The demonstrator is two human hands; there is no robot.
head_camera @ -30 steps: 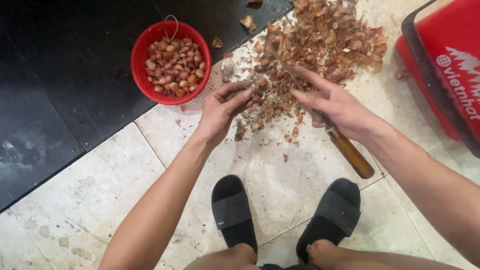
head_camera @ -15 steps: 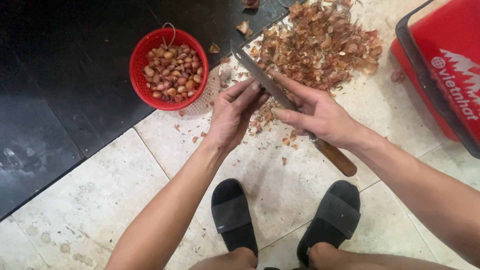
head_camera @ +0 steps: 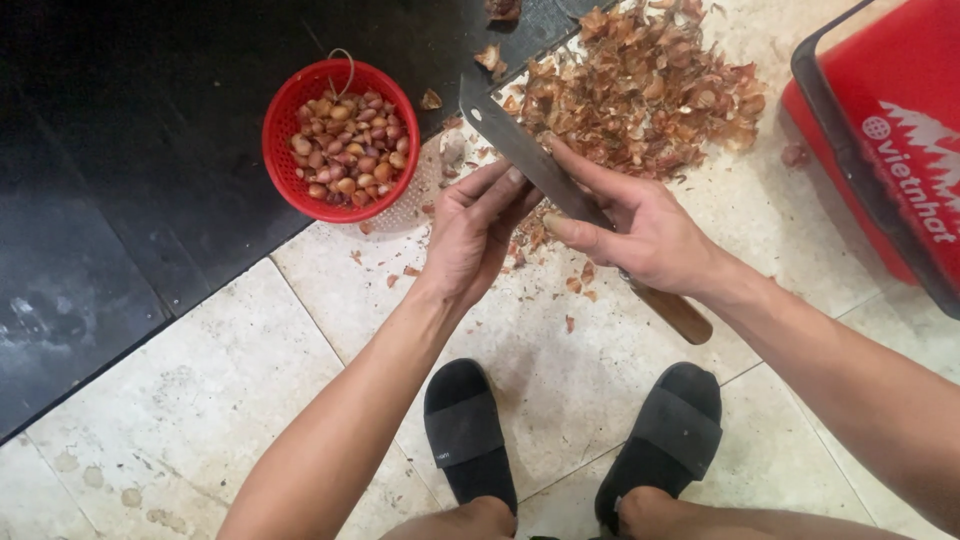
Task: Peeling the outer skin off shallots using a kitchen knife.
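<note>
My right hand (head_camera: 640, 225) grips a large knife (head_camera: 510, 140) with a wooden handle (head_camera: 675, 312), its broad blade pointing up and to the left over the floor. My left hand (head_camera: 475, 235) is cupped under the blade's near side, fingers closed around something small that I cannot make out. A red plastic basket (head_camera: 283, 170) full of peeled shallots (head_camera: 348, 150) stands to the left of the hands. A heap of dry brown shallot skins (head_camera: 640, 95) lies beyond the hands on the tiles.
A red crate (head_camera: 890, 150) stands at the right edge. Black flooring (head_camera: 110, 150) covers the upper left, pale tiles (head_camera: 200, 400) the rest. My two feet in black slides (head_camera: 470, 430) rest near the bottom. Loose skin scraps dot the tiles by the hands.
Both hands have lifted out of the skin heap and come together. The knife blade, earlier low among the skins, now points up-left above them.
</note>
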